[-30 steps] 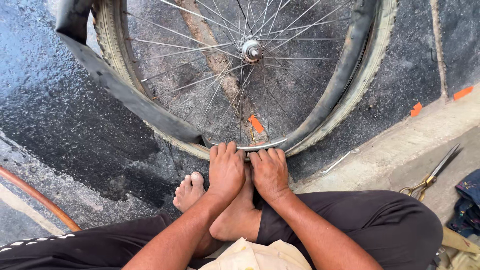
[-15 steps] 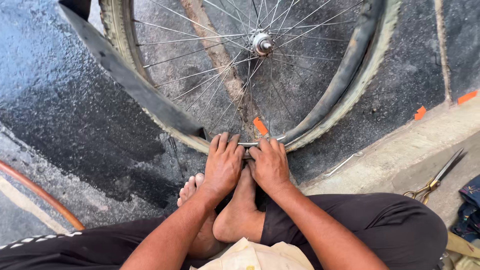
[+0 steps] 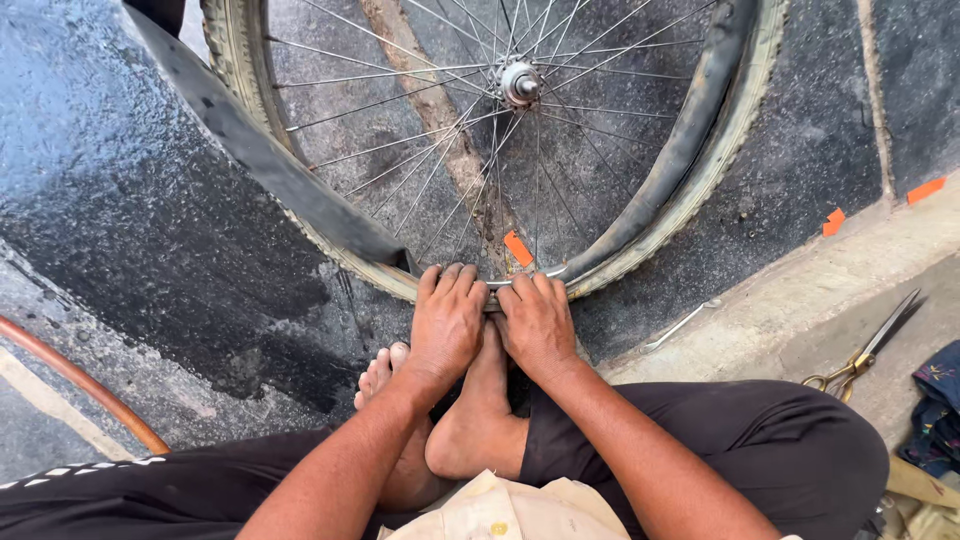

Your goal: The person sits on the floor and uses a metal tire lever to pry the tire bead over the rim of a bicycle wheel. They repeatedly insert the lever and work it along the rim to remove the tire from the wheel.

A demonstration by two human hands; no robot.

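Note:
A spoked bicycle wheel (image 3: 520, 85) stands on the dark wet pavement in front of me, its worn tan tyre (image 3: 720, 160) around the rim. A black inner tube (image 3: 260, 165) hangs partly out of it on the left. My left hand (image 3: 447, 325) and my right hand (image 3: 537, 325) sit side by side on the wheel's lowest part, fingers curled over the rim and tyre edge. My bare feet (image 3: 470, 420) rest just below the hands, against the wheel's bottom. An orange reflector (image 3: 517, 248) hangs on the spokes right above my fingers.
A thin metal lever (image 3: 680, 325) lies on the concrete strip to the right. Scissors (image 3: 865, 345) lie further right beside dark cloth (image 3: 935, 405). An orange-brown hose (image 3: 75, 385) curves along the ground at the left. Small orange scraps (image 3: 833, 220) dot the pavement edge.
My view has tilted down slightly, so the wheel and hands sit lower in the picture. Both hands have stayed pressed on the wheel's bottom with the fingers shifting a little.

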